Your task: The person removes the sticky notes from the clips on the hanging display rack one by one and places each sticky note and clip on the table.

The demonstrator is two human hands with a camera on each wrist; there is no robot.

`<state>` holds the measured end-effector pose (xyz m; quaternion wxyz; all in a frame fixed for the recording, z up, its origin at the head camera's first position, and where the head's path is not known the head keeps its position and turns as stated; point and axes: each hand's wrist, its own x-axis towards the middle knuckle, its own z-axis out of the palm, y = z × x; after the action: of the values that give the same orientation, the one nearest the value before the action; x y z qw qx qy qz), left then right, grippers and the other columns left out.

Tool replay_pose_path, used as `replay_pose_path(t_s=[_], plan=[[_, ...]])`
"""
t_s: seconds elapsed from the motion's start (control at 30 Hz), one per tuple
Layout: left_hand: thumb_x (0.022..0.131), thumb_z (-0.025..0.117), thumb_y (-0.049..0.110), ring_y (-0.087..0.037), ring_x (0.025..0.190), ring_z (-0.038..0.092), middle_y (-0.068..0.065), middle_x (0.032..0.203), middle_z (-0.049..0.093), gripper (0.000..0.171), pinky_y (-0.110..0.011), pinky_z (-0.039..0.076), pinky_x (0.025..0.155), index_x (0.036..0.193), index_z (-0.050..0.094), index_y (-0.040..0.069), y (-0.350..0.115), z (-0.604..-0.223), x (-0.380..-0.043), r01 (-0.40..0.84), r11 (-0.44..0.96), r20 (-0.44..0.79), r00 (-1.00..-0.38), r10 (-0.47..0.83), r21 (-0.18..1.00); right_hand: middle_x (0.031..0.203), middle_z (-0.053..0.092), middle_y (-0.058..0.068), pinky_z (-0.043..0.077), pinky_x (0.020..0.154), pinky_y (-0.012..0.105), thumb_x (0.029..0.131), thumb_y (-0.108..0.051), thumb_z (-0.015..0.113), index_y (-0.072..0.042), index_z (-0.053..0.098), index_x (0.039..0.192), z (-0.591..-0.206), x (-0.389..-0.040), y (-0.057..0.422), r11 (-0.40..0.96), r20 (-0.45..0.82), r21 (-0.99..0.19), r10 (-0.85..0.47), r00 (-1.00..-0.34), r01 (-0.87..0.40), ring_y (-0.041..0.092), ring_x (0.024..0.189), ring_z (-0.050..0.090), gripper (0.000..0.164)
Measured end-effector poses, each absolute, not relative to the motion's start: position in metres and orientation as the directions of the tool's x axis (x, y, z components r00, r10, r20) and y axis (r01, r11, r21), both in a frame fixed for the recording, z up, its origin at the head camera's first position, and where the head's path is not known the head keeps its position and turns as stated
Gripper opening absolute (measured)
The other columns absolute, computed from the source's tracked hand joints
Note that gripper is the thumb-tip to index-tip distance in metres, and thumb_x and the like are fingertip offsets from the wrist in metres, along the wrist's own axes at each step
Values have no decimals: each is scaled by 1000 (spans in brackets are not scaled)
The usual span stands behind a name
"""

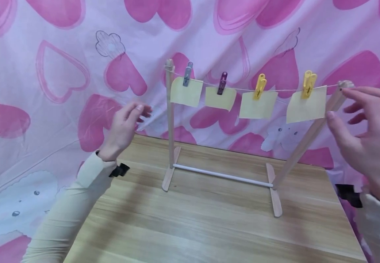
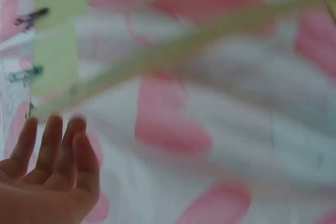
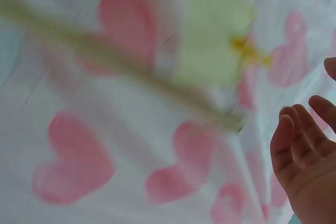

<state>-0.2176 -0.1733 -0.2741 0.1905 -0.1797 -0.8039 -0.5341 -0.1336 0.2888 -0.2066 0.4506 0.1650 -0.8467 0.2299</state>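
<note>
A small wooden rack holds a string (image 1: 242, 89) between its left post (image 1: 170, 120) and leaning right post (image 1: 308, 142). Several pale yellow paper notes (image 1: 258, 107) hang from the string. Clipping them are a grey clothespin (image 1: 187, 74), a purple clothespin (image 1: 222, 83) and two yellow clothespins (image 1: 308, 84). My left hand (image 1: 122, 126), fingers loosely bent, hovers left of the left post and holds nothing. Beside the top of the right post is my right hand (image 1: 367, 128), with fingers spread; the right wrist view shows a gap between it and the post.
The rack stands on a wood-grain table (image 1: 190, 226), its two feet joined by a white rod (image 1: 222, 175). Behind it hangs a pink curtain (image 1: 65, 120) with heart prints. Dark straps (image 1: 119, 170) circle both wrists.
</note>
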Motion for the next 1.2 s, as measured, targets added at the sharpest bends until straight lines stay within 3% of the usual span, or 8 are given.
replay_pose_path(t_s=[0.17,0.23,0.33,0.47,0.73,0.93,1.03,1.2], plan=[[102,46,20,-14,87,68,0,98,70,29,-28,54,77,112,60,-2,-142,-290,-218,269,-23,269,-946,179,963,112,64,5,38,72,-1,86,-15,68,3,63,121,-203,-140,243,729,846,-214,-194,-497,-650,-18,84,50,40],[102,46,19,-14,87,69,1,99,71,29,-29,55,79,117,58,-3,-129,-297,-219,146,-162,180,-958,223,976,109,65,14,41,68,0,84,-5,69,3,64,120,-203,-143,223,672,814,-253,-241,-528,-696,-15,78,52,37],[103,43,22,-14,90,67,-2,108,69,31,-28,53,82,123,54,2,-109,-305,-221,-29,-307,61,-958,279,951,110,66,7,45,62,5,82,4,69,-1,64,120,-205,-150,191,595,742,-342,-305,-598,-728,-7,72,56,39],[102,41,26,-14,93,62,-1,117,63,27,-23,46,79,123,51,11,-86,-309,-228,-170,-470,-31,-957,290,866,109,67,6,50,63,12,87,-6,69,-5,63,121,-205,-162,152,568,656,-420,-349,-669,-708,3,70,60,34],[102,42,30,-15,102,53,0,123,57,20,-23,38,78,116,50,19,-66,-306,-244,-146,-656,-12,-979,204,741,131,55,10,56,71,34,93,-22,63,-6,51,135,-197,-188,98,618,501,-545,-303,-811,-567,19,81,65,47],[102,42,32,-13,98,51,2,122,55,19,-21,38,76,114,53,20,-59,-303,-249,-156,-718,-2,-978,210,679,128,52,13,52,70,30,95,-23,59,-3,42,141,-186,-203,76,636,484,-567,-258,-837,-523,19,80,58,53],[102,45,32,-11,93,52,4,119,55,15,-19,38,74,110,53,22,-55,-299,-251,-144,-724,11,-979,205,675,132,50,13,49,78,30,96,-23,56,-3,39,143,-180,-210,67,637,475,-592,-221,-852,-495,20,82,55,54],[100,50,29,-12,84,49,4,113,54,7,-19,36,69,100,51,22,-49,-293,-253,-103,-740,17,-988,152,664,145,43,9,52,79,25,97,-24,53,-5,33,147,-168,-219,54,631,397,-657,-175,-901,-412,14,83,67,57]])
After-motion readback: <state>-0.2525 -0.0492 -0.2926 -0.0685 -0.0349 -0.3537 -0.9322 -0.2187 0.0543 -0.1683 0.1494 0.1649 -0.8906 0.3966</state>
